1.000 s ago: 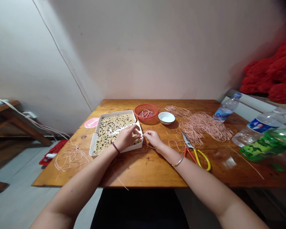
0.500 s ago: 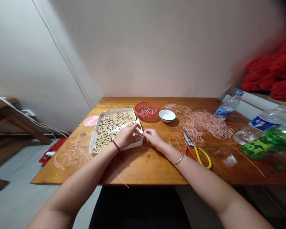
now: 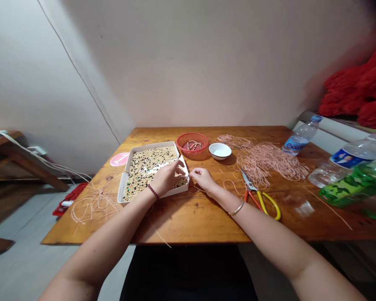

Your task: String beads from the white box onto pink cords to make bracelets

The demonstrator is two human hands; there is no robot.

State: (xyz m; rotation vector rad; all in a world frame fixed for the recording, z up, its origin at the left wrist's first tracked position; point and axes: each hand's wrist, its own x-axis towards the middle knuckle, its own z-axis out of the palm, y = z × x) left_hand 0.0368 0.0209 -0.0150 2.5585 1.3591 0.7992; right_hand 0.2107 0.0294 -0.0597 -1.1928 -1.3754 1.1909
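Observation:
My left hand (image 3: pixel 166 179) hovers over the right side of a white box (image 3: pixel 121 189) full of small beads (image 3: pixel 153 156), mostly cream with dark and green ones. Its fingers are bent and apart, and I make out nothing between them. Just outside the box's right edge, my right hand (image 3: pixel 203 180) pinches a thin cord. A short strand of beads (image 3: pixel 199 189) on that cord hangs below the fingers onto the table. The tip of the cord is too small to make out.
Behind the hands stand a red basket (image 3: pixel 192 134) holding a beaded strand and a white bowl (image 3: pixel 219 151). To the right lie a pink cord heap (image 3: pixel 269 161), yellow-and-orange-handled scissors (image 3: pixel 252 190) and several plastic bottles (image 3: pixel 301 136). Loose cord (image 3: pixel 95 202) lies left.
My left fingers have spread and drawn slightly away from the right fingertips. My right hand keeps its pinch on the cord. The view has shifted slightly.

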